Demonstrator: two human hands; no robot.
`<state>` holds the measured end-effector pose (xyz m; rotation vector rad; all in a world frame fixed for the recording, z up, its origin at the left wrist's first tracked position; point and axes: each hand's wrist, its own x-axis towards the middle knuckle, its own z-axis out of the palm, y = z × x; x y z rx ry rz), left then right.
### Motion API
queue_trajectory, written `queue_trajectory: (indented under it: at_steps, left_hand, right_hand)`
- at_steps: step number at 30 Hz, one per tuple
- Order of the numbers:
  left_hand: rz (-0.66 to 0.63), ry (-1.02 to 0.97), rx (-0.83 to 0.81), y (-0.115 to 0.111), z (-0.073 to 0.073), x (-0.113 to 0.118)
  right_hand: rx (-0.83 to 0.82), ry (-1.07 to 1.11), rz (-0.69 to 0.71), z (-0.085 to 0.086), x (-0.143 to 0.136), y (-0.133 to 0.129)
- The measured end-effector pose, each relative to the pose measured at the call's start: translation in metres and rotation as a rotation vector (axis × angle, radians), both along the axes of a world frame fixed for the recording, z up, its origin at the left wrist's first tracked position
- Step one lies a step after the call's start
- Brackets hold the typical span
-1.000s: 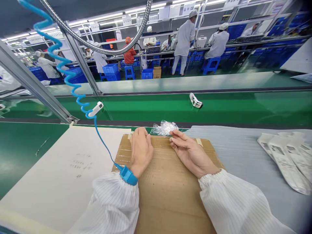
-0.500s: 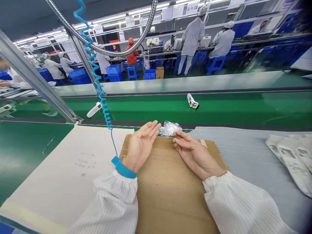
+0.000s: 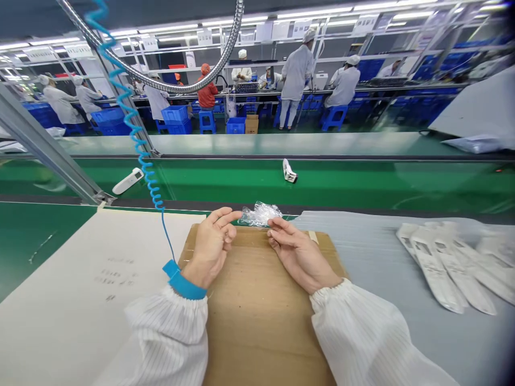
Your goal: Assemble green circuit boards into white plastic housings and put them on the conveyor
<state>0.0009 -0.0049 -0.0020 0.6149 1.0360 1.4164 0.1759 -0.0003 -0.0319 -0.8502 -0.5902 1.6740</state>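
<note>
My left hand (image 3: pixel 213 244) hovers above the left part of a flat cardboard sheet (image 3: pixel 261 311). Its index finger is stretched out, the others are loosely bent, and nothing is held. A blue wrist strap (image 3: pixel 185 281) with a coiled blue cord (image 3: pixel 134 128) is around that wrist. Over the sheet's right part, my right hand (image 3: pixel 301 254) has its fingers extended and thumb apart, also without an object. Crumpled clear plastic (image 3: pixel 259 213) lies at the sheet's far edge, between the two hands' fingertips; whether they touch it I cannot tell.
On the green conveyor belt (image 3: pixel 217 179) lie a white handheld device (image 3: pixel 127 181) and a white angled part (image 3: pixel 288 171). Several white parts (image 3: pixel 438 268) lie on the grey mat (image 3: pixel 366 273) at right. White paper (image 3: pixel 80 321) covers the left side. Beyond, people sit and stand at benches.
My left hand has turned from an open upward palm to bent fingers with the index stretched out. The whole view has shifted, bringing more of the right side into sight.
</note>
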Motion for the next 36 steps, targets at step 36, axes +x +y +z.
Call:
queue_trajectory:
  at_steps: [36]
  left_hand:
    - [-0.049,0.042,0.109,0.003,-0.011,0.005]
  right_hand:
    - [0.341,-1.468,-0.251,0.006,0.015,0.176]
